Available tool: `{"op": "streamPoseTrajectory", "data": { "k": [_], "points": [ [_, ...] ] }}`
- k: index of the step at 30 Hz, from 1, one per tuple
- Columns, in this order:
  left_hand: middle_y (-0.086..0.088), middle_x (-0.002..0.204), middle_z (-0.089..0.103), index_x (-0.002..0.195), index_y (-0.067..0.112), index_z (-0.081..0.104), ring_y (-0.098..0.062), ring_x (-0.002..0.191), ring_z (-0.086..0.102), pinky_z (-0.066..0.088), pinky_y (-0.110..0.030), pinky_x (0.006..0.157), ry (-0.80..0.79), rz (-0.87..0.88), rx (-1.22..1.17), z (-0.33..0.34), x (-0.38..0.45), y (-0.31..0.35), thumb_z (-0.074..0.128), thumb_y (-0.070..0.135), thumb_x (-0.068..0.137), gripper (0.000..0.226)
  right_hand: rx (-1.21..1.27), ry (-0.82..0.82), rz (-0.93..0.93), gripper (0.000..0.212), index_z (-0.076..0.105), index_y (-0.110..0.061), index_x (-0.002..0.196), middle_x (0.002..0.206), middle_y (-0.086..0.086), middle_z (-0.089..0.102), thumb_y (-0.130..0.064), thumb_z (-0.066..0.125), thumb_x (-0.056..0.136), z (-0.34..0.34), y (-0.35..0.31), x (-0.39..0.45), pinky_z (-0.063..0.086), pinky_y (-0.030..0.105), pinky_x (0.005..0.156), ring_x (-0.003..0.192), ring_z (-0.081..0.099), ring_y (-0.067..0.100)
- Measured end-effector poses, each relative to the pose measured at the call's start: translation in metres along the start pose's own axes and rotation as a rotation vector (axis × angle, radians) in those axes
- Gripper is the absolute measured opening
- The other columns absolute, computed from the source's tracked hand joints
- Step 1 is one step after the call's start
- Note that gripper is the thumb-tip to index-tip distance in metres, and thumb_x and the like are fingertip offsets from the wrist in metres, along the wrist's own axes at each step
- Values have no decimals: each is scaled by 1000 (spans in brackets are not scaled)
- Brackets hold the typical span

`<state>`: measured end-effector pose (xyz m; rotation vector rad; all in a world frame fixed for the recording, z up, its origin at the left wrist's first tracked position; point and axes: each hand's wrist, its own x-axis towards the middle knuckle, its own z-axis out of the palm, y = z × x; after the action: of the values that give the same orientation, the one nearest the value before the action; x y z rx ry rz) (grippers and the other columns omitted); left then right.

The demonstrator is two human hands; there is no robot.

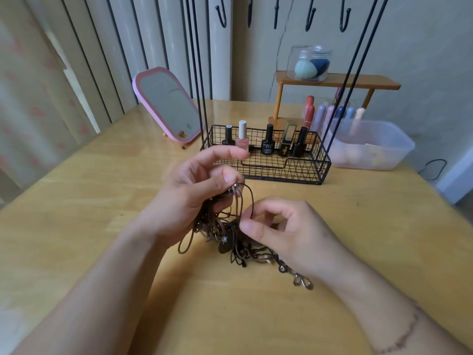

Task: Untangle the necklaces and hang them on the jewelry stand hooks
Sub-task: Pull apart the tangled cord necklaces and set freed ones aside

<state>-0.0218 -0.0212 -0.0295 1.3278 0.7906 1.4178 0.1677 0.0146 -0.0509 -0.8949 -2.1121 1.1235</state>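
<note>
A tangle of brown cord necklaces (230, 242) with beads and metal pendants lies on the wooden table (358, 226) and rises into my hands. My left hand (194, 196) grips a bunch of cords near a small metal bead, lifted a little off the table. My right hand (284, 231) pinches one cord loop between thumb and forefinger just right of the left hand. The black wire jewelry stand (268, 160) stands behind them. Its hooks (309, 19) hang bare along the top edge of the view.
The stand's basket holds several nail polish bottles (268, 139). A pink mirror (167, 106) leans at the back left. A plastic tub (371, 147), a wooden shelf (337, 82) with a sponge jar (309, 64) and lipsticks stand at the back right.
</note>
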Motion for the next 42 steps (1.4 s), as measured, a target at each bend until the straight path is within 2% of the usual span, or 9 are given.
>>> {"op": "streamPoseTrajectory", "data": {
  "k": [3,5,9,19,23,27,36,38,42],
  "points": [
    [-1,66,59,117,11,56,-8,50,42,35,-16,48,-53,-2,10,3,-1,1,54,7,86,31,212,22,38,11,68,-17,85,79,2,72,-20,62,94,-10,-6,1,48,25,67,73,63,10],
    [-1,66,59,118,9,55,-7,51,42,34,-16,48,-68,-10,22,3,-1,1,54,6,87,31,472,35,56,14,61,-12,87,72,4,69,-20,54,96,-24,-13,-1,50,28,72,76,64,19],
    [-4,62,52,117,11,58,-13,54,30,29,-16,46,-88,-47,42,2,-2,0,52,6,89,29,636,31,25,12,68,-17,76,47,-1,38,-27,72,82,-45,-17,-4,52,34,67,50,45,22],
    [6,61,35,113,22,66,-4,51,35,27,-12,44,-46,-45,-33,-8,-1,1,84,35,70,48,679,103,14,36,77,-16,92,58,3,57,-36,82,62,-82,-4,-4,56,37,79,81,65,25],
    [1,60,28,112,20,67,-5,47,27,27,-13,41,-10,-19,-48,-9,1,-1,88,33,65,54,599,61,38,27,77,-19,92,72,9,67,-26,67,68,-83,-4,-6,53,32,79,88,63,29],
    [5,57,36,112,17,66,-4,46,28,29,-14,41,15,10,-52,-10,2,-2,89,28,64,55,496,33,66,28,77,-23,97,90,14,74,-26,66,71,-78,-7,-8,46,47,94,101,68,29],
    [6,58,38,107,17,67,-3,46,31,30,-14,42,75,38,-60,-8,1,-3,81,11,67,43,473,-4,120,43,65,-21,120,98,7,77,-13,57,79,-69,-15,-10,32,36,112,116,65,11],
    [6,59,42,100,18,68,-4,47,36,33,-14,46,191,54,94,-3,1,-2,73,5,74,30,552,12,129,43,67,-21,119,93,7,78,-11,57,78,-65,-17,-9,34,35,110,116,65,12],
    [13,76,56,95,30,66,-1,69,51,44,-26,61,444,137,1046,13,-1,-11,65,20,83,15,686,32,146,42,74,-33,113,110,8,75,-23,65,73,-49,-18,-7,32,44,112,120,62,16]
  ]
}}
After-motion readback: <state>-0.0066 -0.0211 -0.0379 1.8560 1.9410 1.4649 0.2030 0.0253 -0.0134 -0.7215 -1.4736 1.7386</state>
